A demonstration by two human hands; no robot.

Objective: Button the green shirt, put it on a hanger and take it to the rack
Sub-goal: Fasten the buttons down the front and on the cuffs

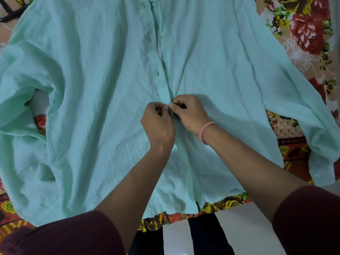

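Observation:
The pale green shirt lies spread flat on a bed, front side up, collar end away from me. Its placket runs down the middle; above my hands the buttonholes stand free of their buttons, and below my hands white buttons sit along the closed strip. My left hand and my right hand meet at the placket, each pinching a front edge between thumb and fingers. The button between the fingertips is hidden. A pink band circles my right wrist. No hanger is in view.
A floral bedsheet in red, yellow and peach covers the bed under the shirt. The bed's near edge runs below the shirt hem, with pale floor beyond it. A dark strap-like object lies at the top left corner.

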